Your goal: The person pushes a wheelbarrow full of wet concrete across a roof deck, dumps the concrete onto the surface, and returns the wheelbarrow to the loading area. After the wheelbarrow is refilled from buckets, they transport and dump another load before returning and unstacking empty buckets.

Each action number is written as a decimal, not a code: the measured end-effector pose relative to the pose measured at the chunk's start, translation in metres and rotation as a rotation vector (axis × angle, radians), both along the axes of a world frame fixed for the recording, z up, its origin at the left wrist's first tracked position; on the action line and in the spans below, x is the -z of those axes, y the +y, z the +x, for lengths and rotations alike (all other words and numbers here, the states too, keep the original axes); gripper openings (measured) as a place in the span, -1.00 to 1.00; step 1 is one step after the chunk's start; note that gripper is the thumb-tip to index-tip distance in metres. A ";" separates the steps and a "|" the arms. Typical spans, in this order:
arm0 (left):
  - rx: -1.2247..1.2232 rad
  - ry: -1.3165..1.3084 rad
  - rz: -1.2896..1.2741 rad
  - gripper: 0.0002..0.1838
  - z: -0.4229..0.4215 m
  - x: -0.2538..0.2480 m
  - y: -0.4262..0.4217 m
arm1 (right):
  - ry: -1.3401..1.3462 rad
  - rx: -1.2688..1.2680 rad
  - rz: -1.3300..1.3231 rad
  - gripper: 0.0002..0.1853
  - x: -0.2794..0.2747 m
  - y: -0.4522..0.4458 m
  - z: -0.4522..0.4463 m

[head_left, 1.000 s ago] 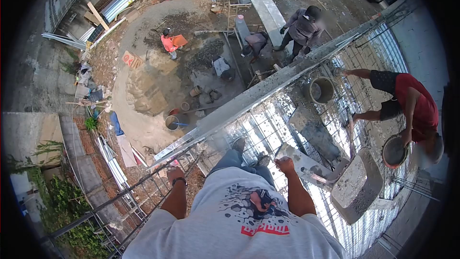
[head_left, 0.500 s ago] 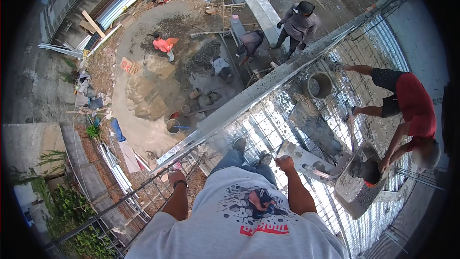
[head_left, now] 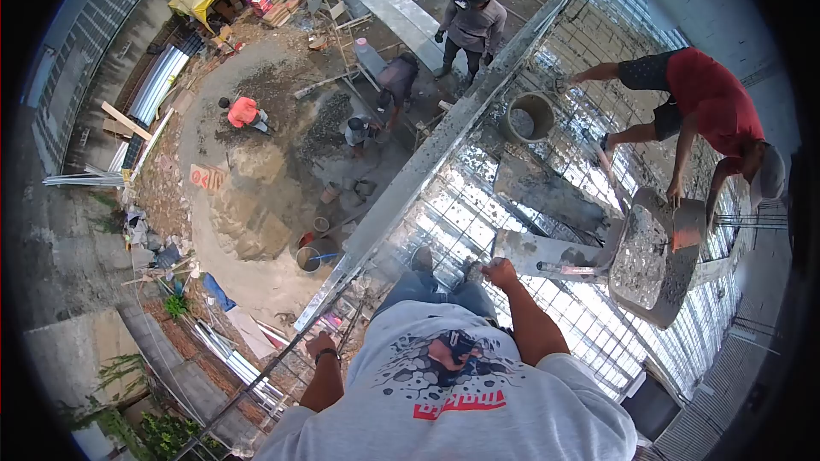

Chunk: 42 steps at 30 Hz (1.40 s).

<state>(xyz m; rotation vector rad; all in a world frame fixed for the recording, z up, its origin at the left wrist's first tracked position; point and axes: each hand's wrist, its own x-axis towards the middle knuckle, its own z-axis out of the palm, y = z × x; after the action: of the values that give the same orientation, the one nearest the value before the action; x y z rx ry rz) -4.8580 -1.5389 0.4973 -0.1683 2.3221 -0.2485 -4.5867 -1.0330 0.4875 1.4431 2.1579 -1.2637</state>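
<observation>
My left hand (head_left: 320,345), with a dark band at its wrist, is low beside a rebar framework (head_left: 295,343). Its fingers look curled, and what they hold, if anything, is unclear. My right hand (head_left: 500,273) is closed near my hip, above the wire mesh (head_left: 547,312); nothing can be made out inside it. Right of it lies a long grey board (head_left: 534,252) with a pale tube-like object (head_left: 571,271) on it. Beyond that stands a mortar-covered trough (head_left: 642,256), where a co-worker in red (head_left: 713,98) bends over a tilted bucket (head_left: 685,239).
A round bucket (head_left: 527,117) stands on the mesh deck. A concrete beam edge (head_left: 418,166) runs diagonally, with a drop beyond it. Below are a person in orange (head_left: 243,113), several other people and a sand pile (head_left: 256,222).
My view has turned, so the scene below has shifted left. The co-worker in red has tipped the bucket over the trough. The person in orange no longer shows the orange container. My hands stay low at my sides.
</observation>
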 end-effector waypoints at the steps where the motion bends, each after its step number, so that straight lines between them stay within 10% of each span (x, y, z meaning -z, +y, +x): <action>1: 0.186 -0.089 -0.021 -0.46 -0.004 0.000 -0.001 | -0.024 -0.063 0.038 -0.62 0.009 0.000 0.006; 3: -0.120 0.012 0.072 -0.43 -0.001 0.006 -0.004 | 0.025 -0.162 0.120 -0.50 0.011 -0.002 0.010; 5: 0.685 -0.250 -0.027 -0.33 -0.011 -0.016 0.005 | -0.092 -0.133 0.089 -0.46 0.012 -0.009 0.003; 7: 0.841 -0.251 -0.046 -0.31 -0.013 -0.017 0.007 | -0.196 -0.372 0.153 -0.54 -0.042 -0.007 -0.010; 9: 0.770 -0.202 -0.035 -0.28 -0.021 -0.019 0.018 | -0.107 -0.091 0.092 -0.42 -0.013 -0.012 -0.001; 13: 0.310 -0.085 0.136 -0.22 -0.033 -0.026 0.056 | -0.092 -0.027 0.130 -0.50 0.029 -0.015 0.013; 17: -0.743 0.099 0.612 -0.15 -0.050 -0.039 0.105 | -0.072 0.215 0.074 -0.49 0.024 -0.026 0.030; 20: -0.948 0.141 0.749 -0.10 -0.070 -0.052 0.151 | -0.026 0.289 0.155 -0.47 0.048 -0.035 0.047; 29: -0.524 -0.218 1.014 -0.50 -0.116 -0.037 0.236 | -0.148 0.036 0.139 -0.48 -0.018 -0.005 0.068; 32: -0.536 -0.395 0.976 -0.63 -0.096 -0.054 0.250 | -0.146 0.362 0.092 -0.52 -0.024 0.000 0.082; 42: -0.245 -0.391 0.859 -0.58 -0.088 0.016 0.216 | -0.215 0.413 -0.003 -0.42 -0.015 -0.023 0.106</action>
<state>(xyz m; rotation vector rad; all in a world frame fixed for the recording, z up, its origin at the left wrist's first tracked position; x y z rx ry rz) -4.9457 -1.3226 0.4816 0.0313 1.8110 0.7655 -4.4802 -1.0564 0.5020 1.9942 1.7755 -1.1629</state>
